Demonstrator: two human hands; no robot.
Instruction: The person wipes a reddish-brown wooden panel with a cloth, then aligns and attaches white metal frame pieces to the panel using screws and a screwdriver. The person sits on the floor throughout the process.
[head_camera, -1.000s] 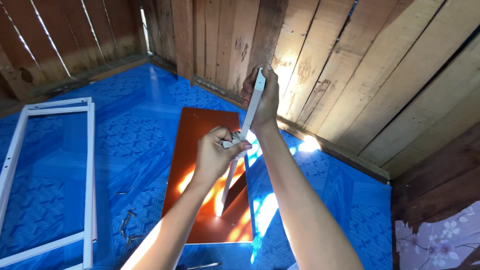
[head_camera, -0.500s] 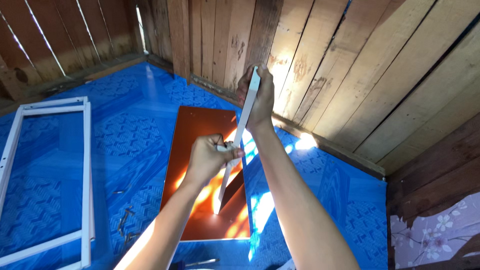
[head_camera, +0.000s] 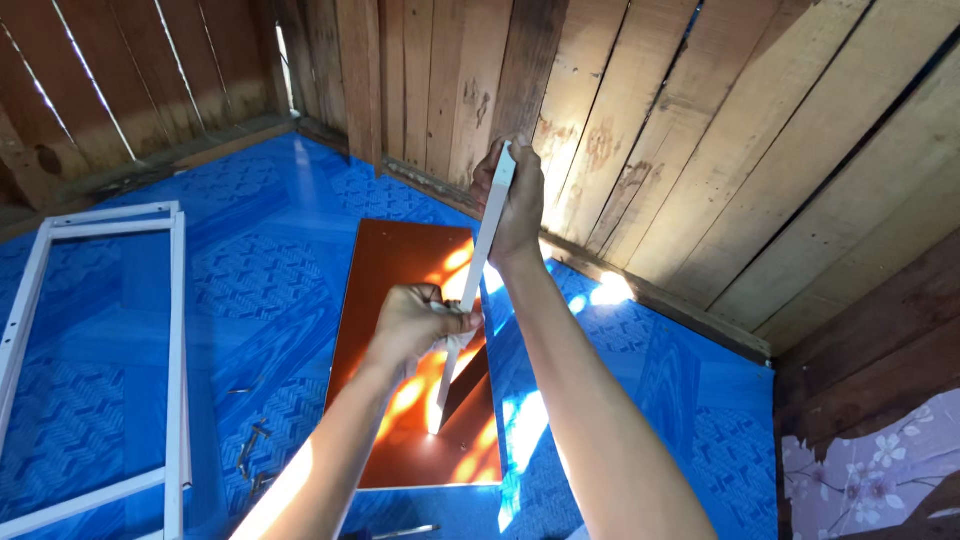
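Observation:
A long white metal bar (head_camera: 473, 285) stands almost upright, its lower end resting on an orange-brown panel (head_camera: 400, 270) that lies flat on the blue patterned floor. My right hand (head_camera: 512, 205) grips the bar's top end. My left hand (head_camera: 418, 322) is closed around the bar near its middle, with a crumpled bit of white material between the fingers. What that material is I cannot tell.
A white rectangular frame (head_camera: 176, 330) lies on the floor at the left. Small screws (head_camera: 252, 447) are scattered near the panel's left edge, and a thin tool (head_camera: 395, 532) lies below the panel. Wooden plank walls (head_camera: 700, 150) close the room behind and to the right.
Both hands and the bar have stayed in nearly the same pose; the view has drifted slightly, and my left hand sits a little lower on the bar.

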